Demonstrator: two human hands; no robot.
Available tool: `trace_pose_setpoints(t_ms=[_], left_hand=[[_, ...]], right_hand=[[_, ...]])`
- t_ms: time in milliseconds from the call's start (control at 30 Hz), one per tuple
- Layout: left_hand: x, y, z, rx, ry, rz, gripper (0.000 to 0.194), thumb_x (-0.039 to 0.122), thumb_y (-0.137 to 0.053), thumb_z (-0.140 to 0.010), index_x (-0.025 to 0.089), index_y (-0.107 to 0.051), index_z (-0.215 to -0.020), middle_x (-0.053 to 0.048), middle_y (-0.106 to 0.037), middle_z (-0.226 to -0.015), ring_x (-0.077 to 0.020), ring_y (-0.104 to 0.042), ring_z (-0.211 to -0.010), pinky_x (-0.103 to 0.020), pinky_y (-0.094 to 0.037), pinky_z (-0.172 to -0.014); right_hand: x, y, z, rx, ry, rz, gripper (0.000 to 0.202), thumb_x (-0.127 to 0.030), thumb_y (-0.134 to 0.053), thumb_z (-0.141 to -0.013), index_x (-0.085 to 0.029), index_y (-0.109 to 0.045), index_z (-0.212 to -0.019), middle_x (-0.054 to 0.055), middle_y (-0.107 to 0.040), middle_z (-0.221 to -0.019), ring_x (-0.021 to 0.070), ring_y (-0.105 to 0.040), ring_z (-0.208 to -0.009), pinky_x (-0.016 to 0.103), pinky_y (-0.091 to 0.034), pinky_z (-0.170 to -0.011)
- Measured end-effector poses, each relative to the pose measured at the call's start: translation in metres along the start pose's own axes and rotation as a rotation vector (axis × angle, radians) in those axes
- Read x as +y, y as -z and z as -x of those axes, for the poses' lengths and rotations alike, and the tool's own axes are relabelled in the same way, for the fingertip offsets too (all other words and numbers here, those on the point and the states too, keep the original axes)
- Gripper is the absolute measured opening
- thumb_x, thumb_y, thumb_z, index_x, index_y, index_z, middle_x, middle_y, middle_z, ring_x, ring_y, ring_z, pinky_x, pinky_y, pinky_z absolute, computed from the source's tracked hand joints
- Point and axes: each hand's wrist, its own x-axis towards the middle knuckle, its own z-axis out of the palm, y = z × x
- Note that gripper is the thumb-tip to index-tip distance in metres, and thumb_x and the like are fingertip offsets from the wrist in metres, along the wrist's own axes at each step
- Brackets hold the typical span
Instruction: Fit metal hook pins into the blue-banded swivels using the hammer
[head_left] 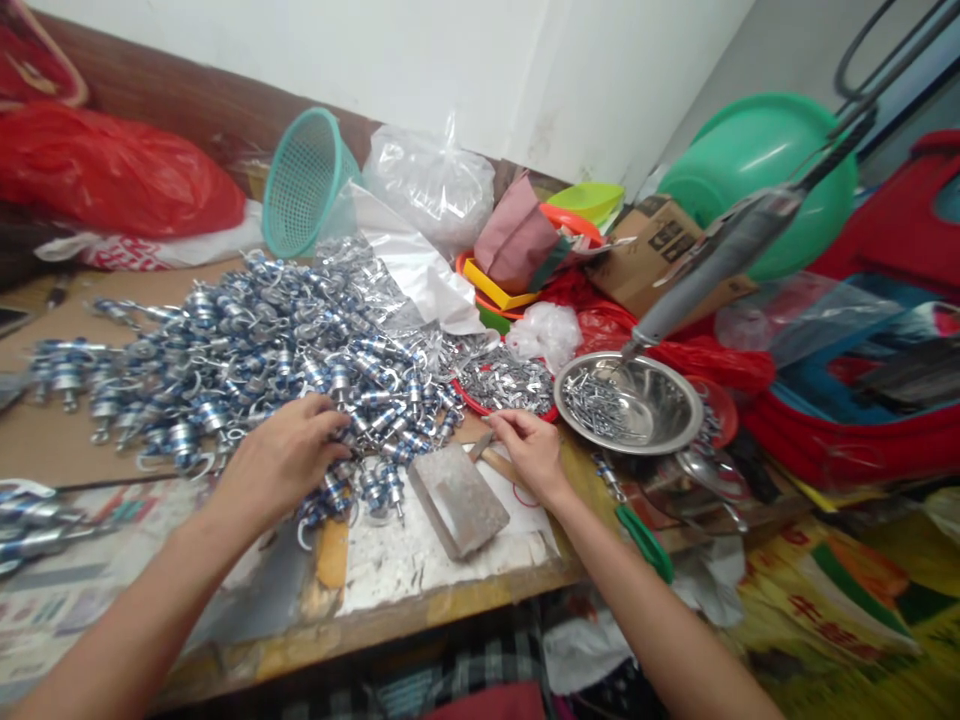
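The blue-and-silver fittings (247, 340) lie heaped across the left and middle of the frame on the worktop (442, 605). They look like metal: stiff, smooth, probably slippery, with hooked ends likely to snag, so the blue-banded body seems the best hold. The left hand (296, 450) curls at the heap's near edge; whether it grips a fitting I cannot tell. Right of centre, the right hand (531, 450) has thumb and forefinger pressed together beside the red tray (553, 412); anything between is too small to tell. Its metal bits (506, 382) look light, better pinched by their edges.
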Motion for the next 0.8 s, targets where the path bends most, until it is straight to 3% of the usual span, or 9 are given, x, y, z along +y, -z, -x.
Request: trace_pose_setpoints(t_ms=[67, 167, 267, 400, 500, 600, 800], left_hand=[[0.001, 0.006, 0.006, 0.003, -0.058, -0.037, 0.019, 0.028, -0.050, -0.077, 0.017, -0.065, -0.082, -0.007, -0.057, -0.094, -0.0220, -0.055, -0.084, -0.033, -0.042, -0.077], [0.019, 0.005, 0.019, 0.133, -0.110, 0.040, 0.018, 0.032, -0.056, -0.075, 0.017, -0.061, -0.084, -0.006, -0.054, -0.094, -0.0160, -0.054, -0.073, -0.028, -0.044, -0.066], [0.052, -0.012, 0.030, 0.149, -0.122, 0.300, 0.016, 0.030, -0.063, -0.070, 0.020, -0.059, -0.080, -0.004, -0.057, -0.087, -0.0139, -0.053, -0.065, -0.025, -0.043, -0.056], [0.082, -0.046, 0.038, 0.026, -0.027, 0.507, 0.014, 0.028, -0.065, -0.066, 0.020, -0.061, -0.077, -0.002, -0.059, -0.074, -0.0149, -0.053, -0.060, -0.026, -0.044, -0.055], [0.083, -0.059, 0.042, 0.014, 0.151, 0.580, 0.034, 0.031, -0.071, -0.059, 0.018, -0.061, -0.089, -0.003, -0.063, -0.076, -0.0165, -0.056, -0.062, -0.028, -0.047, -0.061], [0.077, -0.060, 0.044, -0.027, 0.276, 0.603, 0.037, 0.036, -0.069, -0.061, 0.017, -0.065, -0.092, -0.004, -0.068, -0.079, -0.0184, -0.059, -0.065, -0.031, -0.049, -0.066], [0.077, -0.059, 0.046, 0.016, 0.348, 0.720, 0.051, 0.031, -0.067, -0.062, 0.016, -0.059, -0.110, -0.005, -0.071, -0.090, -0.0206, -0.064, -0.080, -0.033, -0.049, -0.081]], right_hand=[[-0.007, 0.005, 0.010, 0.004, -0.013, -0.028, 0.020, -0.031, -0.052, -0.078, -0.016, -0.066, -0.079, 0.003, -0.067, -0.074, 0.0150, -0.060, -0.066, 0.026, -0.046, -0.064], [-0.027, 0.010, 0.023, 0.025, -0.023, -0.089, 0.019, -0.030, -0.052, -0.079, -0.016, -0.064, -0.079, 0.003, -0.065, -0.073, 0.0144, -0.059, -0.066, 0.025, -0.046, -0.063], [-0.052, 0.007, 0.037, 0.016, 0.074, -0.145, 0.013, -0.025, -0.051, -0.081, -0.017, -0.061, -0.076, 0.002, -0.062, -0.075, 0.0143, -0.057, -0.073, 0.026, -0.044, -0.068], [-0.067, -0.006, 0.056, -0.058, 0.158, -0.082, 0.013, -0.020, -0.046, -0.083, -0.018, -0.058, -0.077, 0.002, -0.058, -0.075, 0.0140, -0.055, -0.074, 0.025, -0.042, -0.069], [-0.061, -0.013, 0.066, -0.089, 0.138, -0.037, 0.015, -0.019, -0.044, -0.084, -0.018, -0.057, -0.078, 0.002, -0.057, -0.072, 0.0138, -0.054, -0.070, 0.025, -0.041, -0.066], [-0.059, -0.010, 0.067, -0.120, 0.150, -0.013, 0.016, -0.018, -0.043, -0.084, -0.017, -0.058, -0.078, 0.003, -0.058, -0.073, 0.0141, -0.054, -0.072, 0.024, -0.041, -0.067], [-0.081, 0.007, 0.049, -0.353, 0.175, 0.223, 0.015, -0.019, -0.048, -0.083, -0.017, -0.061, -0.075, 0.001, -0.060, -0.069, 0.0124, -0.054, -0.067, 0.022, -0.038, -0.061]])
